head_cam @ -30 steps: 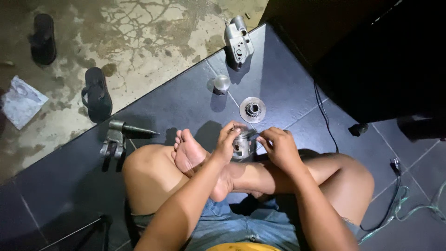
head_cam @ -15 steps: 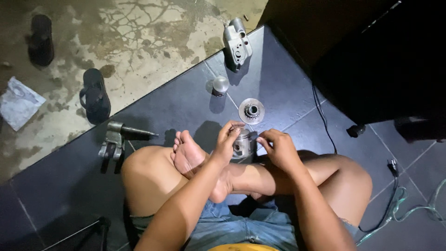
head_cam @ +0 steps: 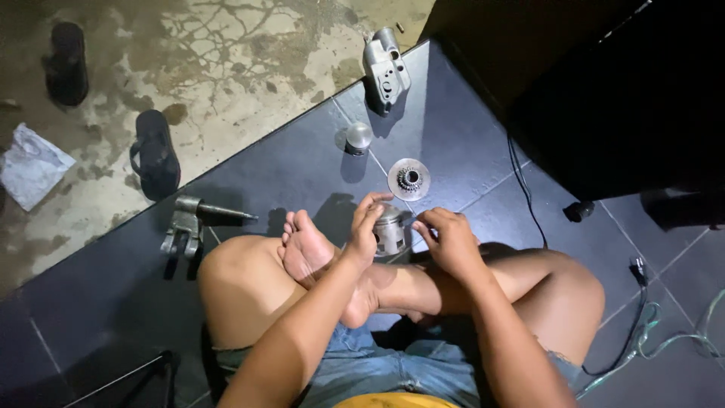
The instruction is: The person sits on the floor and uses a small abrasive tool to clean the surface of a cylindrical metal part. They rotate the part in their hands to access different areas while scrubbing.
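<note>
You sit cross-legged on the dark tiled floor (head_cam: 468,143), and both your hands meet over a small metal cylinder, apparently a piston (head_cam: 390,229), held just above your crossed shins. Your left hand (head_cam: 365,227) wraps its grip around the piston's left side, fingers curled over the top and clamped on it. Your right hand (head_cam: 451,240) touches the piston's right edge with thumb and fingertips pinched together; whether they pinch a small part or only press against the metal, you cannot tell from this view.

Just beyond your hands, a round toothed disc, a sprocket or clutch plate (head_cam: 408,179), lies flat on the tile. Farther out and to the left stands a second small metal cylinder (head_cam: 357,137). Near the tile's far edge rests a grey cast housing (head_cam: 386,68). To your left, beside your knee, lies a forked metal piece with a shaft (head_cam: 195,221). On the stained concrete beyond are two dark sandals (head_cam: 154,153), well apart, and a crumpled plastic bag (head_cam: 32,162). A black cable (head_cam: 529,204) runs along the floor on your right.
</note>
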